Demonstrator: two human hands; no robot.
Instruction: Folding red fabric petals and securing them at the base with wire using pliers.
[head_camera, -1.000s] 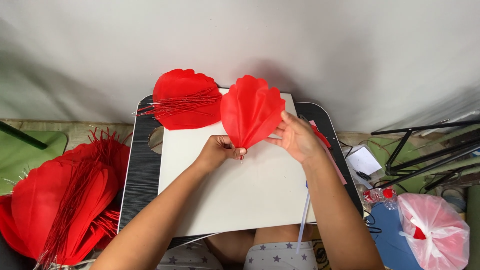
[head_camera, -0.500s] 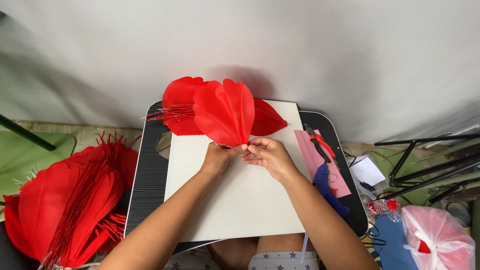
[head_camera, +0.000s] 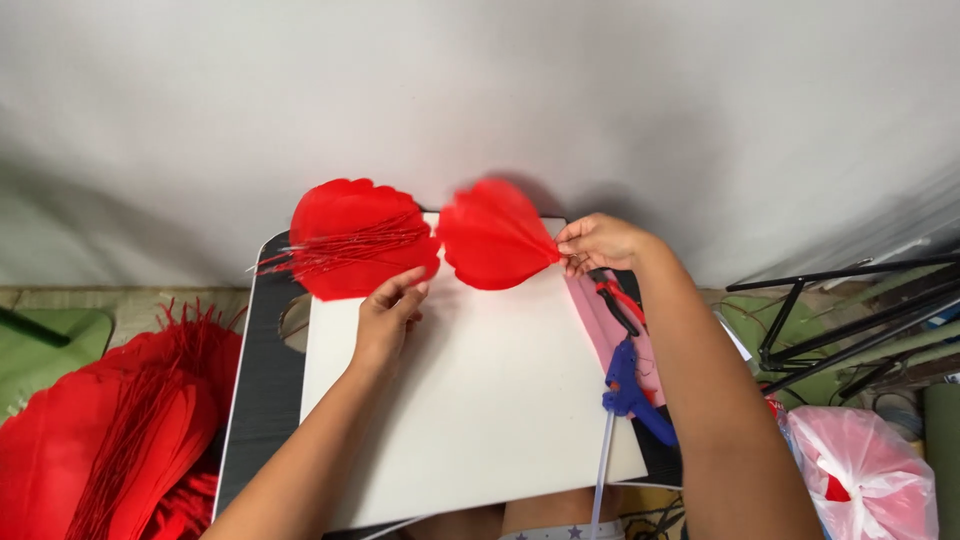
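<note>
A person's right hand pinches the pointed end of a red paper fan, blurred and seemingly mid-air, above a white board. The left hand rests beside a stack of red paper pieces. A blue glue gun lies alongside.

A paper fan lies on the white board, right of a fan stack; a glue gun sits right of the board.
</note>
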